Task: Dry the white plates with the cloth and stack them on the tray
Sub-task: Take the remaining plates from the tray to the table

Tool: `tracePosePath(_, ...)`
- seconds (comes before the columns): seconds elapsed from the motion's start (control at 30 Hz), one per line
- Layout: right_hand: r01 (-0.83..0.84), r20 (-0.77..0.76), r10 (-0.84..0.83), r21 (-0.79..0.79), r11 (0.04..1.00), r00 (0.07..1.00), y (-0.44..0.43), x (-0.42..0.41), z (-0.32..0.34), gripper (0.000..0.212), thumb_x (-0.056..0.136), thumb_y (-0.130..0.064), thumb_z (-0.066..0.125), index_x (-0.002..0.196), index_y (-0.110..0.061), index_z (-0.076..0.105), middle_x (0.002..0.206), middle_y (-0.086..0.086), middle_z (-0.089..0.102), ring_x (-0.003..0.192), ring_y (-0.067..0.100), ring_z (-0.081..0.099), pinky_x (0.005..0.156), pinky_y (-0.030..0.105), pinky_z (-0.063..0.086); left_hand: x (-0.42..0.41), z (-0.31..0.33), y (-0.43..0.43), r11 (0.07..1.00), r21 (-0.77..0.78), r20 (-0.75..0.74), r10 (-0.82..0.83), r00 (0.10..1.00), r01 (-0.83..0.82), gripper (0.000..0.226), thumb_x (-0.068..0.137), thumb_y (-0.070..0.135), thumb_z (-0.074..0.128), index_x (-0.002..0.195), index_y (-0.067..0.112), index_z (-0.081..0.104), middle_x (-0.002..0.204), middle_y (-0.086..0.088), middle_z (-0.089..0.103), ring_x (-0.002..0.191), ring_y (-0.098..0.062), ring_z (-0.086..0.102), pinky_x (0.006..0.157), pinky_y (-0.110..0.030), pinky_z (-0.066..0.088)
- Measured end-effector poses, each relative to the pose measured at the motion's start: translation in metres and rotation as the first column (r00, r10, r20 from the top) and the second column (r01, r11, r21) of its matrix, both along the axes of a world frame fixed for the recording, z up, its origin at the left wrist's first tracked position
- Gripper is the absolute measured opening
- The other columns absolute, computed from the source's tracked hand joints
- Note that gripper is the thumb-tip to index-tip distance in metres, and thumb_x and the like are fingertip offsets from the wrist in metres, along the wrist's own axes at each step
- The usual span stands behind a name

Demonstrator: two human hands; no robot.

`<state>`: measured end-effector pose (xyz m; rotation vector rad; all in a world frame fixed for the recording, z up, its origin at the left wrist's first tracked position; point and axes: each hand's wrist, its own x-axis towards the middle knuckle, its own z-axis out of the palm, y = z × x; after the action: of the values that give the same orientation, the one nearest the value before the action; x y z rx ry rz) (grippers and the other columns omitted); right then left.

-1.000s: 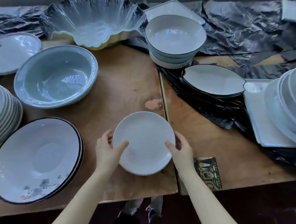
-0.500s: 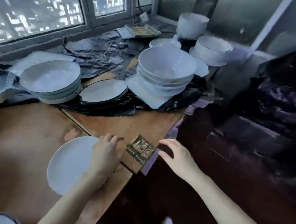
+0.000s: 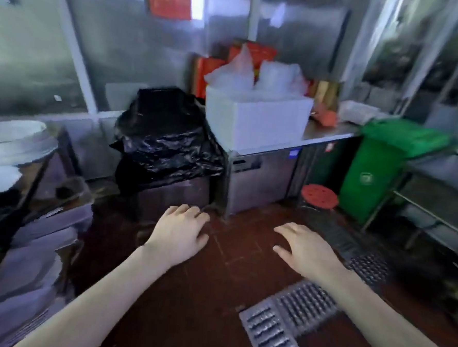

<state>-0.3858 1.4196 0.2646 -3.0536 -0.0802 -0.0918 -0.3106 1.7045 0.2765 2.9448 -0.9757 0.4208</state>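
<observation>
A single wide-angle view from the person's head looks forward and down. The left grip [image 3: 180, 232] and right grip [image 3: 306, 251] are near, above the red floor [image 3: 215, 293]. It faces the far steel counter [image 3: 329, 134], and white plates [image 3: 10, 133] sit at the left edge.

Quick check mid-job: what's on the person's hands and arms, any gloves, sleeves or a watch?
Nothing worn shows. The left hand and right hand are bare: no gloves, rings, watch or bands visible. The left forearm and right forearm are uncovered down to the frame's edge, with no sleeve in view.
</observation>
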Motion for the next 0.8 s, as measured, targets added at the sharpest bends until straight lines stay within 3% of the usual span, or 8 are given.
tracePosePath(0.17,0.378,-0.006,-0.378,-0.036,0.925,0.926,-0.185,-0.088,0.014,0.055,0.098,-0.051,0.051,0.147,-0.028,0.043,0.146,-0.006,0.049,0.134,0.019,0.046,0.105,0.034,0.043,-0.001,0.022,-0.239,0.936,-0.039,-0.013,-0.350,0.937,0.349,0.042,0.089,0.048,0.052,0.127,0.030,0.055,0.119,0.006,0.058,0.116,-0.019,0.055,0.097,-0.036,0.043)
tracePosePath(0.4,0.772,0.012,-0.774,0.063,0.632,0.633,-0.348,-0.227,0.017,0.052,0.097,-0.050,0.052,0.143,-0.028,0.047,0.137,-0.004,0.056,0.126,0.022,0.054,0.095,0.035,0.049,-0.070,0.032,-0.509,0.698,-0.059,-0.066,-0.716,0.695,0.714,0.041,0.091,0.046,0.051,0.129,0.028,0.056,0.118,0.005,0.061,0.110,-0.020,0.059,0.086,-0.035,0.046)
tracePosePath(0.63,0.928,-0.010,-0.931,0.078,0.364,0.366,-0.486,-0.309,0.008,0.052,0.095,-0.048,0.055,0.142,-0.027,0.049,0.136,0.000,0.058,0.122,0.026,0.057,0.095,0.038,0.051,-0.136,0.018,-0.726,0.481,-0.041,-0.124,-0.872,0.474,0.876,0.040,0.091,0.046,0.053,0.127,0.028,0.056,0.116,0.006,0.061,0.110,-0.020,0.060,0.087,-0.034,0.049)
tracePosePath(0.8,0.965,0.015,-0.967,0.062,0.253,0.253,-0.615,-0.324,0.020,0.050,0.095,-0.047,0.056,0.140,-0.027,0.050,0.136,-0.001,0.057,0.123,0.025,0.056,0.093,0.036,0.048,-0.146,0.021,-0.875,0.408,-0.061,-0.136,-0.907,0.398,0.911,0.040,0.091,0.046,0.053,0.128,0.030,0.056,0.117,0.007,0.062,0.110,-0.019,0.061,0.087,-0.034,0.050)
